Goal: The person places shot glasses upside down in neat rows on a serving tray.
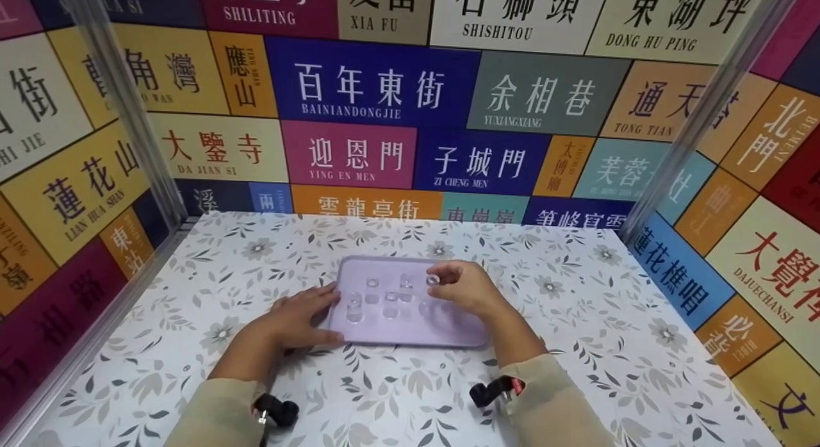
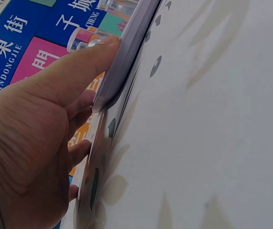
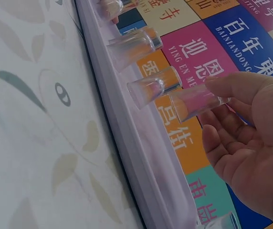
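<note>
A shallow lilac tray [image 1: 410,341] lies on the table and bears several small clear cups [image 1: 354,310], standing upright. My right hand [image 1: 466,287] reaches over the tray's right part and pinches one clear cup [image 3: 194,102] near its top, between thumb and fingers. Whether that cup's base touches the tray, I cannot tell. At the tray's left side, my left hand [image 1: 296,316] rests with its fingers stretched along the edge. In the left wrist view its thumb [image 2: 91,59] touches the rim, beside a clear cup [image 2: 81,39].
White cloth with grey leaves and flowers covers the table [image 1: 615,370]. Walls [image 1: 371,82] with coloured name panels stand behind it and at both sides. Another clear cup [image 3: 221,222] shows at the lower edge of the right wrist view.
</note>
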### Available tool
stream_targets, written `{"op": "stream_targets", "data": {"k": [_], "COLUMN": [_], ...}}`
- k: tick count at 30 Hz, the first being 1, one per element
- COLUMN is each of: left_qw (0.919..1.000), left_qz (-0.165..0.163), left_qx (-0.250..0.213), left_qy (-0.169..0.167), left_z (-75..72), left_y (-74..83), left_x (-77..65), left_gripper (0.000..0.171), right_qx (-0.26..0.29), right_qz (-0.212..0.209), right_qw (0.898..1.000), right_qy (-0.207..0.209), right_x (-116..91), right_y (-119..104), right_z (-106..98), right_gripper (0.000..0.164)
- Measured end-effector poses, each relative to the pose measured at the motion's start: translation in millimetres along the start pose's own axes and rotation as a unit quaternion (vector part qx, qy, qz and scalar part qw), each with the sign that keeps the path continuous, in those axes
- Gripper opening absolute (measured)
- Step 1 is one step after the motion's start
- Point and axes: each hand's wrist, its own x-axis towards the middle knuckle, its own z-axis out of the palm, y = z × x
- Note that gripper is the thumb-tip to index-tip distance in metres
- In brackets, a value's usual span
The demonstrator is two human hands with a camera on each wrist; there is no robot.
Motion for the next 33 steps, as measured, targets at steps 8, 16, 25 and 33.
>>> {"op": "stream_targets", "data": {"k": [8, 16, 25, 33], "left_qw": [1.0000, 1.0000, 1.0000, 1.0000], "left_qz": [0.001, -0.002, 0.002, -0.003], "left_qx": [-0.001, -0.005, 0.004, 0.004], "left_qy": [-0.003, -0.004, -0.001, -0.002], "left_z": [0.0, 1.2, 1.3, 2.4], "left_y": [-0.2, -0.3, -0.4, -1.2], "left_x": [-0.1, 0.7, 1.3, 1.4], "left_gripper": [0.104, 0.105, 0.102, 0.104], "right_qx": [-0.014, -0.020, 0.006, 0.053], "right_qz": [-0.010, 0.001, -0.008, 0.001], "right_qw": [0.999, 0.998, 0.997, 0.999], "right_qy": [-0.031, -0.051, -0.073, -0.009], "right_x": [0, -2, -3, -7], "right_y": [8, 14, 16, 11], "right_z": [10, 16, 13, -22], "right_gripper": [0.035, 0.034, 0.041, 0.045]}}
